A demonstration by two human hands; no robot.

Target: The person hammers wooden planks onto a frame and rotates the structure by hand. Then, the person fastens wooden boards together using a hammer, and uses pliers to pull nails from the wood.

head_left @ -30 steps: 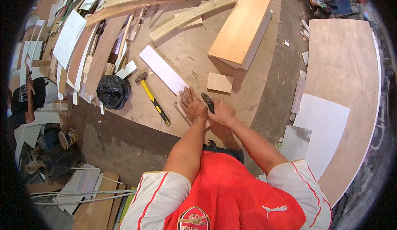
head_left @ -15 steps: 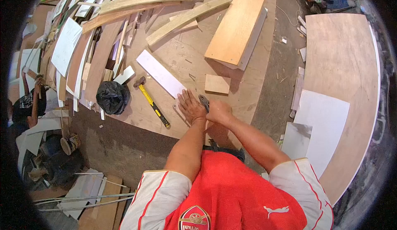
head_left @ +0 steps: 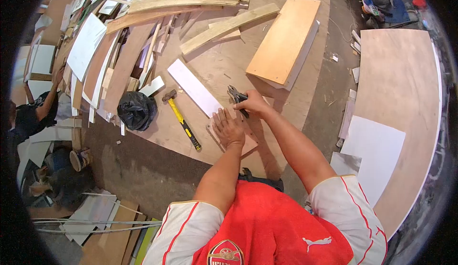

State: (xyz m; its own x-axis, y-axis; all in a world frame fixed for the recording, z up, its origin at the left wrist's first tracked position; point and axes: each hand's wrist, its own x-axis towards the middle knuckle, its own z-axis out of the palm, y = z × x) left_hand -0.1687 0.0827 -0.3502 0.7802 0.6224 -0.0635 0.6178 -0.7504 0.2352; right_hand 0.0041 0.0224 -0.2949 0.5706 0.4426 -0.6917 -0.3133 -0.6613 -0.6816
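My left hand [head_left: 229, 130] lies palm down with fingers stretched over the near end of a white strip [head_left: 195, 87] and a flat piece of wood [head_left: 249, 142] under the palm. In my right hand [head_left: 254, 103] is a pair of dark pliers [head_left: 234, 93]. Their jaws point up and away, just right of the white strip, and look slightly parted. A hammer [head_left: 182, 121] with a yellow and black handle rests on the plywood sheet [head_left: 164, 138], left of my left hand.
A box-like panel piece [head_left: 286, 41] stands beyond my right hand. Timber lengths [head_left: 229, 29] and many offcuts lie at the far left, near a black plastic bag [head_left: 137, 111]. A large plywood panel [head_left: 393, 69] is on the right. Another person's arm [head_left: 47, 103] shows at the left edge.
My right hand has moved the pliers away from my left hand, up and right. The small wooden block near it is no longer visible in its former spot. The view has shifted slightly.
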